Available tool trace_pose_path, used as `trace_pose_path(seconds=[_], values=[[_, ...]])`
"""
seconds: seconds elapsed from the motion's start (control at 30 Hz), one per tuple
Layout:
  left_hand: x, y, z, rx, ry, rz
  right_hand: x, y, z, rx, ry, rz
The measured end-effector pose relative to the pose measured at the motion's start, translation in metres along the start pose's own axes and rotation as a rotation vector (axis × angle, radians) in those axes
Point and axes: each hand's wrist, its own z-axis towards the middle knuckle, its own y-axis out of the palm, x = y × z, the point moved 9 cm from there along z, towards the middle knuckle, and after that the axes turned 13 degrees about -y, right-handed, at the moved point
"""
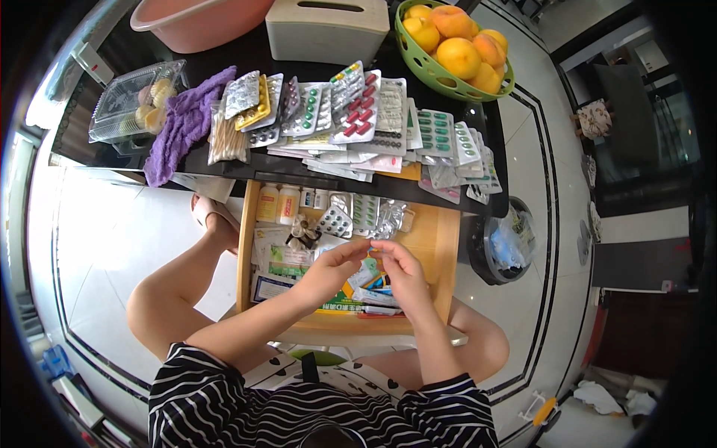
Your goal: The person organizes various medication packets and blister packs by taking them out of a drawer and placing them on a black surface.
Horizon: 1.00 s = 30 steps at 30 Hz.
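Above a pulled-out wooden drawer [427,257], my left hand [337,263] and my right hand [403,270] meet at the fingertips. Both are closed in a pinch; whatever lies between the fingers is too small and covered to name. Below them in the drawer are white tubes [375,297] and flat packets [290,261]. Pill bottles [287,204] stand in its far left corner. Beside them lie a blister pack with dark pills [334,222], one with green capsules [365,212] and a crumpled silver one [392,219].
Stacked blister packs [358,112] cover the black tabletop's front edge, with cotton swabs [226,138] and a purple cloth [188,119] left of them. Behind are a clear plastic box [134,104], pink basin [200,26], tissue box [327,33] and green fruit basket [426,66]. A bin [485,254] stands right.
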Motion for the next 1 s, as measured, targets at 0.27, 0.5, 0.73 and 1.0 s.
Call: trace_pose_path(seconds=[0.27,0.5,0.73,1.0], values=[[-0.022,0.010,0.050,0.147,0.065,0.133,0.074,-0.071,0.007,0.330,0.070,-0.193],[-0.014,0.008,0.082,0.288,0.140,0.491,0.079,-0.096,0.063,0.454,-0.201,-0.636],[-0.019,0.010,0.083,0.238,0.119,0.497,0.107,-0.106,0.081,0.411,-0.135,-0.687],[-0.017,0.000,0.078,0.215,0.108,0.295,0.092,-0.122,0.044,0.527,0.063,-0.167]])
